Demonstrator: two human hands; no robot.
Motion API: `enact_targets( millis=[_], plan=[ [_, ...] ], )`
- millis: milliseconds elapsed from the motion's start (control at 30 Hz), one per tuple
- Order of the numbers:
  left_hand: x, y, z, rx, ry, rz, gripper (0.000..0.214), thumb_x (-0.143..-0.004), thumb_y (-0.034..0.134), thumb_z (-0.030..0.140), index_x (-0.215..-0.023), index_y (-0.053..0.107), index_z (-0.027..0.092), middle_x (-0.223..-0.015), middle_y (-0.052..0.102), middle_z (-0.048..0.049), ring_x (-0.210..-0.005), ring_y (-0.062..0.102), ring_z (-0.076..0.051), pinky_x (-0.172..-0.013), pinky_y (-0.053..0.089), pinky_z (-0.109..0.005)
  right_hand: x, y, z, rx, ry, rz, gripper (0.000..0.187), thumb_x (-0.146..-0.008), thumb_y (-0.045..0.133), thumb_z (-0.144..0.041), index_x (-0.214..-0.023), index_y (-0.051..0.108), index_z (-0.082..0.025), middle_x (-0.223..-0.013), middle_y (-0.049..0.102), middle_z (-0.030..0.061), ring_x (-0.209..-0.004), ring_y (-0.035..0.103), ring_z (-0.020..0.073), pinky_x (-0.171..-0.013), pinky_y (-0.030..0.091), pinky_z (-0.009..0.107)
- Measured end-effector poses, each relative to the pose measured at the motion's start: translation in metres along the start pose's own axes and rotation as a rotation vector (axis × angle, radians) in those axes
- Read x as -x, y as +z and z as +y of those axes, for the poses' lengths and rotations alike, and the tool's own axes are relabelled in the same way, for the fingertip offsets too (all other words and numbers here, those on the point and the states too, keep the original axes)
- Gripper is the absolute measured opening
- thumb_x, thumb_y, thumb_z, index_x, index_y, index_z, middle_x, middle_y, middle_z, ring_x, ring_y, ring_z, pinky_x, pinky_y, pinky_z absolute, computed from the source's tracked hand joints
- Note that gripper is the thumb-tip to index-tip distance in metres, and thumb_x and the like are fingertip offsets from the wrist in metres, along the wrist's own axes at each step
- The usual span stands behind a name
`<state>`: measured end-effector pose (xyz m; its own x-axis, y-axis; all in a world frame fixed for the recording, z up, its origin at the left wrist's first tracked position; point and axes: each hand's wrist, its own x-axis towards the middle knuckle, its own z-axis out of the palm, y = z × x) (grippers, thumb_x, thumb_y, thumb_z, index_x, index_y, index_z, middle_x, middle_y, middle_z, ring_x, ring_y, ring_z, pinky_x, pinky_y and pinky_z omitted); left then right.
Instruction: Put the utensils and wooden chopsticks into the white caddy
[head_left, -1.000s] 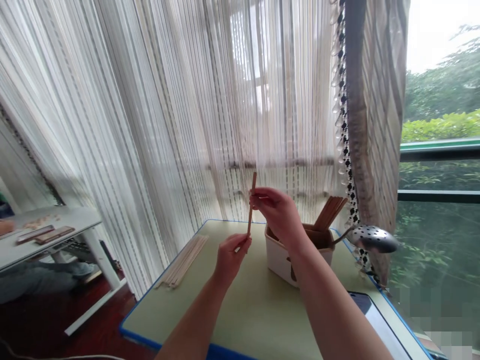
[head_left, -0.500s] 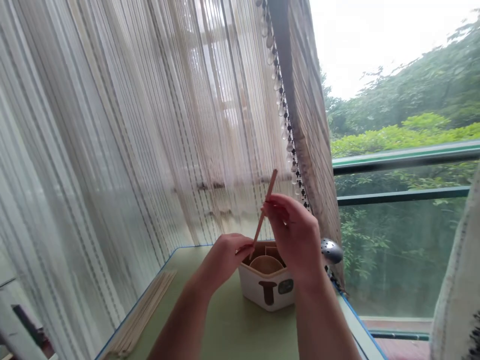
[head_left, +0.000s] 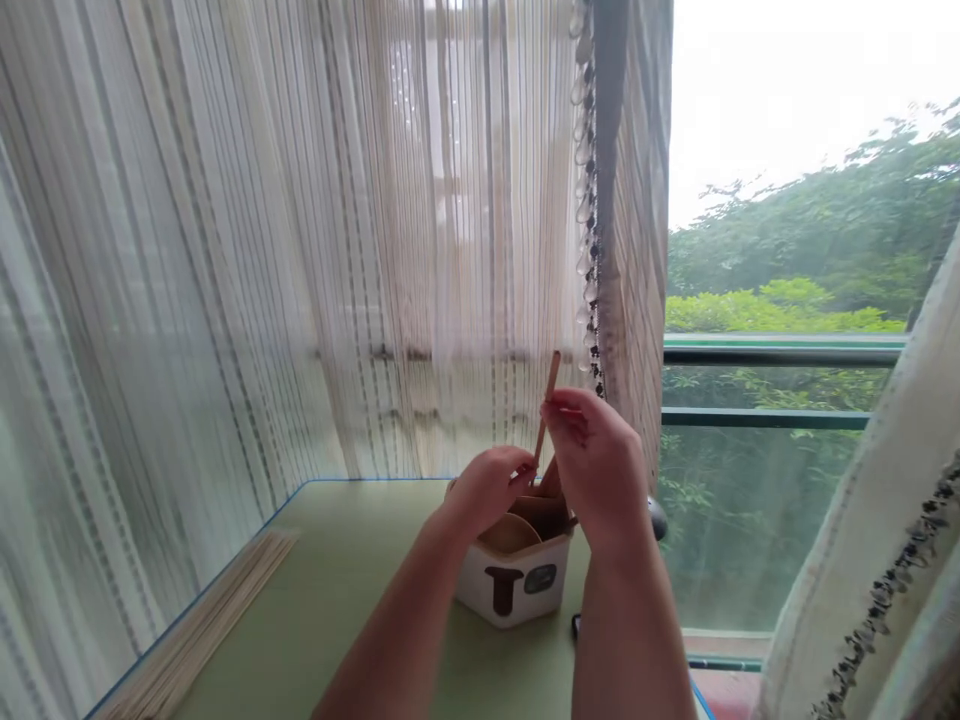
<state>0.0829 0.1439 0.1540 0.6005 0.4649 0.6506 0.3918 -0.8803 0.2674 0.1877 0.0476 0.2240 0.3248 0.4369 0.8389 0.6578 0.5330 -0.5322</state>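
Sheer striped curtain (head_left: 262,250): is hanging across the left and middle, behind the table.
Pale thin sticks (head_left: 202,625): are lying in a loose bundle along the table's left edge.
Green tabletop (head_left: 337,560): is showing a blue edge and bearing the bundle and holder.
Left hand (head_left: 487,490): is pinching the brown chopstick's lower end, fingertips narrow.
White utensil holder (head_left: 525,605): is standing below the hands, brown inside, with other brown sticks leaning in it.
Brown chopstick (head_left: 553,375): is slanting above the holder's opening; I cannot tell whether its tip is reaching inside.
Right hand (head_left: 596,460): is gripping it higher up between thumb and fingers.
Glass railing (head_left: 765,417): is crossing before green trees (head_left: 825,230).
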Motion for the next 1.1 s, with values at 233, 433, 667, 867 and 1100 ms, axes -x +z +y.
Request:
enact_targets(
  millis=[233,433,667,867,1100],
  plan=[
    [0.009,0.008,0.005,-0.039,-0.063,-0.012,0.015,-0.081,0.044,0.017,-0.085,0.058,0.016,-0.086,0.063,-0.0064,-0.084,0.057,-0.018,-0.073,0.044,-0.028,0.001,0.011,0.002,0.013,-0.01,-0.056,0.013,-0.079,0.052,-0.023,-0.085,0.063,-0.019,-0.079,0.067,0.0036,-0.073,0.063,0.0161,-0.068,0.049,0.029],
    [0.01,0.011,0.007,-0.029,-0.042,-0.007,0.017,-0.084,0.042,0.018,-0.087,0.058,0.017,-0.089,0.063,-0.0062,-0.086,0.056,-0.018,-0.077,0.043,-0.029,0.001,0.007,0.001,0.084,-0.017,-0.006,0.014,-0.079,0.051,-0.024,-0.085,0.063,-0.019,-0.08,0.067,0.0056,-0.074,0.062,0.0185,-0.067,0.048,0.031],
    [0.011,0.016,0.005,-0.099,-0.064,-0.006,0.019,-0.086,0.039,0.021,-0.087,0.058,0.016,-0.085,0.062,-0.0054,-0.08,0.056,-0.016,-0.072,0.042,-0.027,-0.001,0.003,0.014,0.044,0.011,0.011,0.018,-0.079,0.053,-0.03,-0.085,0.064,-0.019,-0.076,0.067,0.005,-0.071,0.063,0.0178,-0.066,0.048,0.03],
    [0.012,0.024,-0.001,-0.105,-0.074,-0.043,0.019,-0.085,0.043,0.022,-0.082,0.06,0.016,-0.082,0.063,-0.0059,-0.078,0.056,-0.017,-0.071,0.043,-0.028,-0.004,0.004,0.024,0.098,0.082,-0.044,0.018,-0.076,0.055,-0.03,-0.083,0.064,-0.017,-0.076,0.068,0.0061,-0.068,0.062,0.018,-0.063,0.047,0.03],
    [0.01,0.023,0.002,0.158,-0.143,0.058,0.021,-0.085,0.044,0.021,-0.093,0.063,0.017,-0.088,0.066,-0.0044,-0.08,0.057,-0.015,-0.073,0.043,-0.026,-0.006,0.01,0.032,0.111,0.094,-0.033,0.021,-0.077,0.051,-0.031,-0.085,0.065,-0.017,-0.077,0.068,0.0076,-0.071,0.063,0.0201,-0.066,0.047,0.033]
  ],
)
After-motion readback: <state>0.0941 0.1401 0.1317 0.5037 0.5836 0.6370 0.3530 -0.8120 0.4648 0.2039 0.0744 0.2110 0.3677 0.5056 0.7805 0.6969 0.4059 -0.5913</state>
